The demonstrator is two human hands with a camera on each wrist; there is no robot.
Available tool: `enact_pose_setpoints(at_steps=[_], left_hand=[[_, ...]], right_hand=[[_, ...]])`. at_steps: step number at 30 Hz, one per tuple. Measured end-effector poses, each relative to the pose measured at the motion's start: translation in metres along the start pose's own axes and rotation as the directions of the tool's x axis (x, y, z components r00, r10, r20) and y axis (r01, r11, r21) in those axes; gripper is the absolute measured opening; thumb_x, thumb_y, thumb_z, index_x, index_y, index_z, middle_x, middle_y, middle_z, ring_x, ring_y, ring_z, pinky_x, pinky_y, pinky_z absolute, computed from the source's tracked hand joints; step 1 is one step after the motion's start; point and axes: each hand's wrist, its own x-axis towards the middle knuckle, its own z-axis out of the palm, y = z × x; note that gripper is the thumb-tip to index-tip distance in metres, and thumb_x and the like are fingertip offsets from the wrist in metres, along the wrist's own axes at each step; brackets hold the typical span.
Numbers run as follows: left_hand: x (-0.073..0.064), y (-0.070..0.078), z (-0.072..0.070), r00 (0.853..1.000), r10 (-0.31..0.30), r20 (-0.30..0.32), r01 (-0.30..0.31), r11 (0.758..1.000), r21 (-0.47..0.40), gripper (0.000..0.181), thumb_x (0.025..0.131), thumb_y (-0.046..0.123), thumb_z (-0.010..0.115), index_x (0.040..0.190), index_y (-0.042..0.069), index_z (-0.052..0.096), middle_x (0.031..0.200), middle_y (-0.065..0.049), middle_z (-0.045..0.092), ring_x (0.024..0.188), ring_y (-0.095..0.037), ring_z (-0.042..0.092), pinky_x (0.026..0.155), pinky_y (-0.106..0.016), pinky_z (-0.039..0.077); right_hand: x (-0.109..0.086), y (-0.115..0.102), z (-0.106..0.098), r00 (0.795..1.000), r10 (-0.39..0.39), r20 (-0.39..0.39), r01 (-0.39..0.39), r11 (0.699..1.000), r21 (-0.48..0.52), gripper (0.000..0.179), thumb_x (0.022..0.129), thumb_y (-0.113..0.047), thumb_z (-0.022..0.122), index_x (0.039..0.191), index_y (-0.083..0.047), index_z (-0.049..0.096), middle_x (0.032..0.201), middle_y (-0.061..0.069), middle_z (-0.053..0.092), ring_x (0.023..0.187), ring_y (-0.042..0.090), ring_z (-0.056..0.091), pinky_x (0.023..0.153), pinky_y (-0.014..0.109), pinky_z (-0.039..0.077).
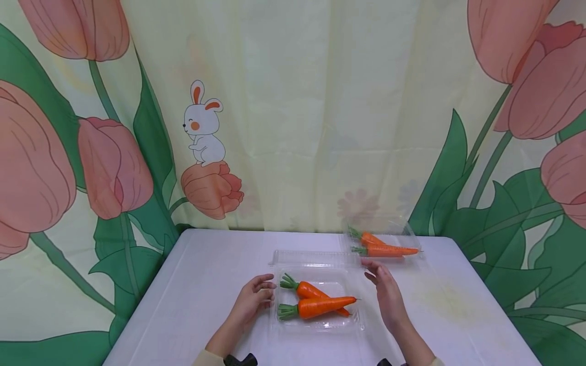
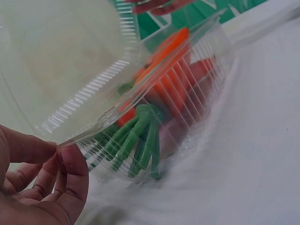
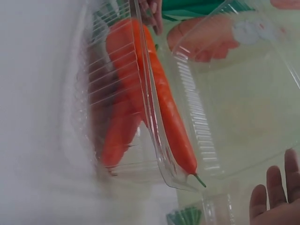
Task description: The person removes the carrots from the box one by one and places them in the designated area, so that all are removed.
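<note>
A clear plastic clamshell box sits in front of me with its lid raised at the far side. Two carrots with green tops lie crossed in it, the front carrot over the rear carrot. My left hand is at the box's left side; in the left wrist view its thumb and forefinger pinch the thin plastic edge near a corner. To the right of the box, my right hand holds nothing, and its fingers are extended beside the lid.
At the table's back right stands another clear plastic box with two carrots inside. A white cloth covers the table. Behind it hangs a curtain printed with tulips and a rabbit.
</note>
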Motion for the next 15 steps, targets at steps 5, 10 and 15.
enact_pose_setpoints(at_steps=[5,10,15], left_hand=[[0.0,-0.001,0.0,1.0,-0.015,-0.009,0.015,1.0,-0.013,0.054,0.093,-0.003,0.061,0.145,-0.003,0.048,0.111,-0.009,0.065,0.086,-0.017,0.061,0.073,-0.028,0.057],[-0.003,-0.001,0.0,1.0,-0.017,-0.005,0.017,1.0,-0.015,0.055,0.093,-0.003,0.062,0.146,-0.003,0.048,0.112,-0.01,0.064,0.085,-0.017,0.061,0.073,-0.029,0.058],[-0.004,0.0,-0.001,1.0,-0.016,0.011,0.016,1.0,-0.008,0.055,0.094,-0.002,0.061,0.146,-0.003,0.046,0.112,-0.01,0.064,0.086,-0.017,0.061,0.074,-0.029,0.058]], right_hand=[[0.005,0.005,0.001,1.0,-0.001,-0.002,0.001,0.998,0.067,0.057,0.113,-0.038,0.023,0.141,0.009,0.041,0.134,-0.014,0.058,0.129,0.007,0.048,0.106,0.02,0.041],[0.013,0.01,0.0,0.998,0.067,0.001,-0.067,0.996,0.059,0.06,0.112,-0.043,0.021,0.147,0.003,0.038,0.138,-0.012,0.054,0.13,0.003,0.047,0.108,0.02,0.039],[0.018,0.015,-0.001,0.994,0.108,0.017,-0.108,0.994,0.015,0.064,0.112,-0.047,0.022,0.154,-0.001,0.036,0.15,0.001,0.046,0.132,-0.002,0.045,0.109,0.019,0.038]])
